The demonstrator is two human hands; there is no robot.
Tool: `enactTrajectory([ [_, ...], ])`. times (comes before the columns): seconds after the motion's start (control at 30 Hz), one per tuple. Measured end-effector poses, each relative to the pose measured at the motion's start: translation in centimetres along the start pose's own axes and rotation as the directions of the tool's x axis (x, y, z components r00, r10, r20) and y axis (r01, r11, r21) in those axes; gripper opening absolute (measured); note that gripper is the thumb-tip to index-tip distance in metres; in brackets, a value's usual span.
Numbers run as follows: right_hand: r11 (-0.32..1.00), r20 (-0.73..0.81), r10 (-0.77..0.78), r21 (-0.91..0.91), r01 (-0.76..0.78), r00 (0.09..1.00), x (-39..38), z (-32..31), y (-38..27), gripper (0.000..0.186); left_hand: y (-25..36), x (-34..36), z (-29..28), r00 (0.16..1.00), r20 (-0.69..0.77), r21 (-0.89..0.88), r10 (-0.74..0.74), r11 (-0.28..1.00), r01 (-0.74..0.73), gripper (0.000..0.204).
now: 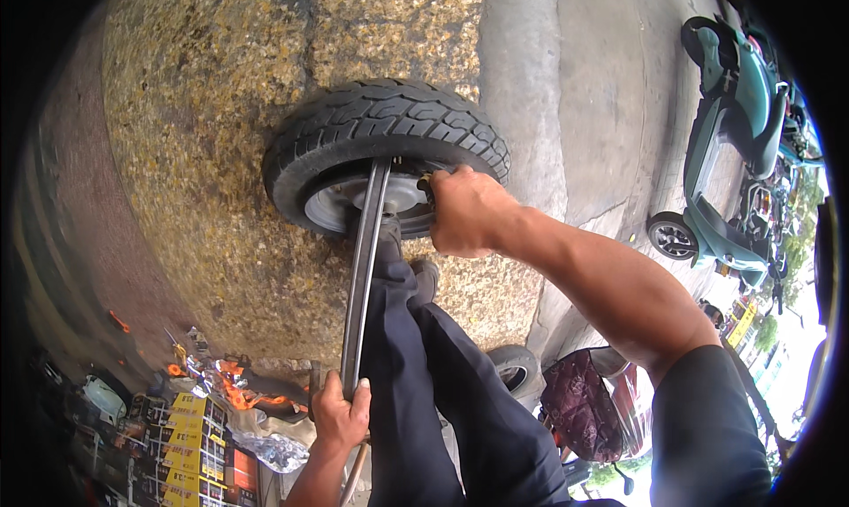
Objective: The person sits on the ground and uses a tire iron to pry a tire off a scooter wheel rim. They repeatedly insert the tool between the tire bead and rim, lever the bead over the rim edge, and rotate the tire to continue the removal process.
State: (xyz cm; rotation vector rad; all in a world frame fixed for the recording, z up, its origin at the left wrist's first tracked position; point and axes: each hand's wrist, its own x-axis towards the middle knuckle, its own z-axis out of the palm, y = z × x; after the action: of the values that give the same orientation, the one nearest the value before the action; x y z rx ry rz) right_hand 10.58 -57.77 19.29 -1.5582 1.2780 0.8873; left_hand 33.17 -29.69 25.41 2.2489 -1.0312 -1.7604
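Observation:
A black scooter tyre (389, 114) on a grey metal wheel rim (329, 208) rests on the rough paving, tilted so its tread shows at the far side. My left hand (342, 411) is closed round the near end of a long, flat tyre lever (363, 277). The lever's far end reaches the tyre's inner edge at the rim. My right hand (470, 213) is curled at the right side of the rim. A small dark and brass-coloured piece pokes out beside its fingers; the rest of what it grips is hidden. My shoe (389, 242) is against the wheel's near side.
Yellow boxes (190, 445) are stacked at the lower left, near orange and silver wrappings (237, 383). Another tyre (515, 365) lies behind my legs. A green scooter (752, 109) is parked at the right, and a maroon padded cover (579, 405) hangs near it.

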Motion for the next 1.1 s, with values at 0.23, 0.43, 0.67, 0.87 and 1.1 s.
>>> enactTrajectory([
  [0.23, 0.997, -0.02, 0.012, -0.071, -0.013, 1.0, -0.6, 1.0, -0.3, 0.049, 0.7, -0.8, 0.0, 0.999, 0.011, -0.06, 0.033, 0.998, -0.032, 0.025],
  [0.43, 0.998, -0.085, -0.014, -0.069, 0.008, 0.996, -0.5, 1.8, 0.0, 0.043, 2.5, -1.9, -0.7, 0.998, 0.061, -0.149, -0.003, 0.989, 0.012, 0.029],
  [0.67, 0.999, -0.134, -0.016, -0.039, 0.011, 0.991, -0.4, 2.3, 0.3, 0.046, 6.0, -2.3, -1.1, 0.991, 0.123, -0.237, -0.052, 0.968, 0.08, 0.025],
  [0.87, 0.998, -0.142, -0.044, -0.054, 0.036, 0.989, -0.3, 2.2, 0.6, 0.047, 7.2, -3.2, -1.4, 0.988, 0.155, -0.163, -0.03, 0.985, 0.055, 0.021],
  [1.1, 0.995, -0.114, -0.06, -0.09, 0.05, 0.992, 0.7, 0.7, 1.3, 0.047, 4.6, -0.9, 2.0, 0.995, 0.063, -0.15, 0.074, 0.987, -0.064, 0.023],
])
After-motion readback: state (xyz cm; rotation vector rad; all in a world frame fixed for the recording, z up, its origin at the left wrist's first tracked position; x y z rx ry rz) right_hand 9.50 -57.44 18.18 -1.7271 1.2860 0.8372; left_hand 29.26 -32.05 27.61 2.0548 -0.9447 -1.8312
